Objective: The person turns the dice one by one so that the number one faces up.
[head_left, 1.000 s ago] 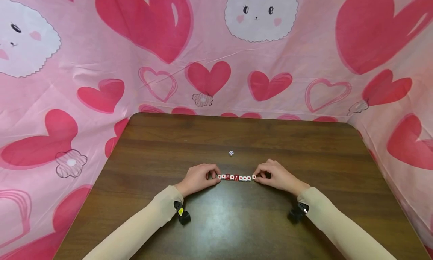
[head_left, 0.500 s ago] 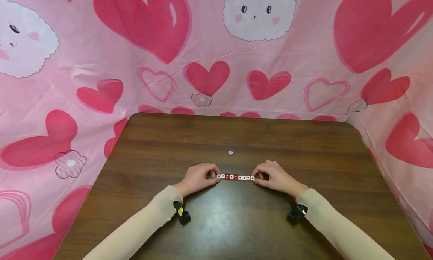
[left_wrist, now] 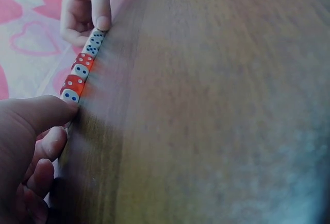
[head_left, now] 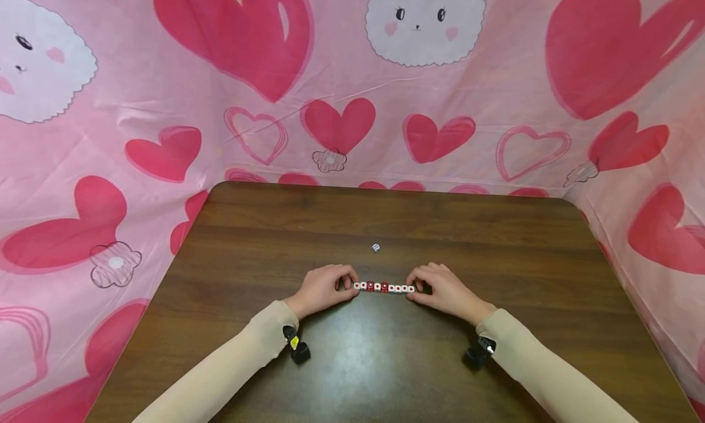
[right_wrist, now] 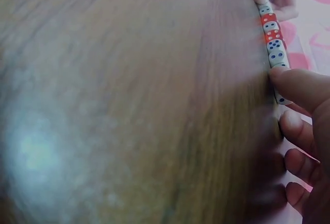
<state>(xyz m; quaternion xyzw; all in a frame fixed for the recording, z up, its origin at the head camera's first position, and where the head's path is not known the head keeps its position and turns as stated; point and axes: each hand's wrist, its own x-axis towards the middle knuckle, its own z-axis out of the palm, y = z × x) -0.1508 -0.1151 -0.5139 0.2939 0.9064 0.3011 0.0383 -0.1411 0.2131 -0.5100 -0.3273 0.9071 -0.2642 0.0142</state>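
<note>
Several dice point(head_left: 384, 287) form a straight row on the brown table, mostly white with two red ones among them. At the row's left end, my left hand point(head_left: 325, 289) pinches a white die between thumb and index finger. My right hand point(head_left: 448, 291) pinches the row near its other end; its thumb point(right_wrist: 294, 82) covers part of the dice in the right wrist view, and the white end die point(right_wrist: 282, 99) shows just below that thumb. Neighbouring dice touch or nearly touch. Blue pips show on the white dice point(left_wrist: 70, 96) in the left wrist view.
One white die point(head_left: 376, 248) lies apart, behind the row. The wooden table point(head_left: 352, 362) has rounded far corners. A pink heart-patterned cloth point(head_left: 341, 56) hangs behind it and on both sides. Black wrist cameras point(head_left: 300, 352) are strapped to both wrists.
The right end die, with a small gap beside it at first, has moved left against the row. My right hand has shifted left, its fingertips now further along the row. My left hand stays put.
</note>
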